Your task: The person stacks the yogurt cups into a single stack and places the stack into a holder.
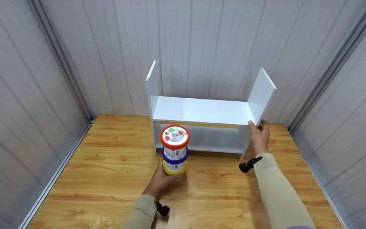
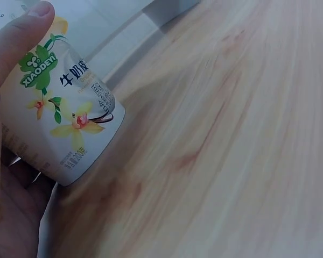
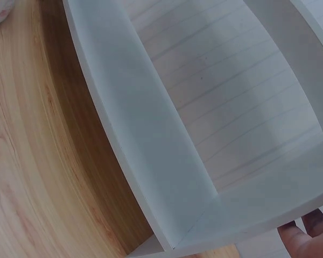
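My left hand (image 1: 162, 178) holds a stack of three paper tubs from below, the fingers wrapped round the lowest one. The top tub has a red-rimmed lid (image 1: 174, 136) with a strawberry print, the middle one a blue lid (image 1: 174, 160), the lowest a yellow lid. In the left wrist view the lowest tub (image 2: 70, 107) shows flower pictures, tilted over the wooden surface. My right hand (image 1: 260, 138) grips the right side panel (image 1: 261, 95) of a white two-tier shelf (image 1: 202, 109), thumb on the front, fingertips (image 3: 299, 242) behind the panel in the right wrist view.
The shelf stands on a wood-grain table (image 1: 116, 178) near the back wall (image 1: 199, 47). Its lower board (image 1: 214, 138) lies behind the tubs. Panelled walls close in the left and right sides. The left side panel (image 1: 152, 92) rises above the upper board.
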Demonstrator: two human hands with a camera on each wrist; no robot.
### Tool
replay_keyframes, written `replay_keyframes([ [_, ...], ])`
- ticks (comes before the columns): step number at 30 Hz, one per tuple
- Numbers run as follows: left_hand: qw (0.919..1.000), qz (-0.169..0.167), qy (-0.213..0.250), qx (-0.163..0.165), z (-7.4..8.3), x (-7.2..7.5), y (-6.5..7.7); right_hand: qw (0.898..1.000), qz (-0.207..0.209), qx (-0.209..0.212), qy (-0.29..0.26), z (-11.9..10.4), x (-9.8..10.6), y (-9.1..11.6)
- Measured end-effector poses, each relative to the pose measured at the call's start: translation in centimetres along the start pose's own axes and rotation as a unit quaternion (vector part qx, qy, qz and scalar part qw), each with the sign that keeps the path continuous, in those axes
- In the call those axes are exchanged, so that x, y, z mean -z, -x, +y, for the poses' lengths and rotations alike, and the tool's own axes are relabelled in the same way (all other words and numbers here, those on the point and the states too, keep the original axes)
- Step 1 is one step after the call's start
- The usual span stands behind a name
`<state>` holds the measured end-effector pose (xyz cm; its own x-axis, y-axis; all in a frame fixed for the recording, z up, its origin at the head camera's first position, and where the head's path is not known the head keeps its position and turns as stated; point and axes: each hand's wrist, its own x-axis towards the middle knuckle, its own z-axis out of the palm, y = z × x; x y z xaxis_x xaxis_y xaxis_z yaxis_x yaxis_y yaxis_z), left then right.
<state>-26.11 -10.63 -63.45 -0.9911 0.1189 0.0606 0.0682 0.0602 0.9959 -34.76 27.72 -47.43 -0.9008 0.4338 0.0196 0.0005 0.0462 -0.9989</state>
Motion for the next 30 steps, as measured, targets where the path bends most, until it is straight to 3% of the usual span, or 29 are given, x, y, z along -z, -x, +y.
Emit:
replay_keyframes([
  [9,0.9995,-0.017,-0.011,-0.022,0.1,-1.7,-0.6,1.000,0.005,-0.018,0.002,0.1,-0.1,-0.1],
  [19,0.9996,-0.020,-0.020,-0.008,0.4,-3.4,-1.0,1.000,0.005,-0.024,-0.005,0.0,-0.1,-0.1],
  [25,0.9991,-0.026,-0.022,-0.026,0.3,-4.4,-1.3,1.000,0.005,-0.010,0.004,0.2,-0.1,-0.3],
  [30,0.9992,-0.032,-0.017,-0.017,0.3,-5.0,-1.7,1.000,0.000,-0.022,0.013,0.2,-0.1,-0.3],
])
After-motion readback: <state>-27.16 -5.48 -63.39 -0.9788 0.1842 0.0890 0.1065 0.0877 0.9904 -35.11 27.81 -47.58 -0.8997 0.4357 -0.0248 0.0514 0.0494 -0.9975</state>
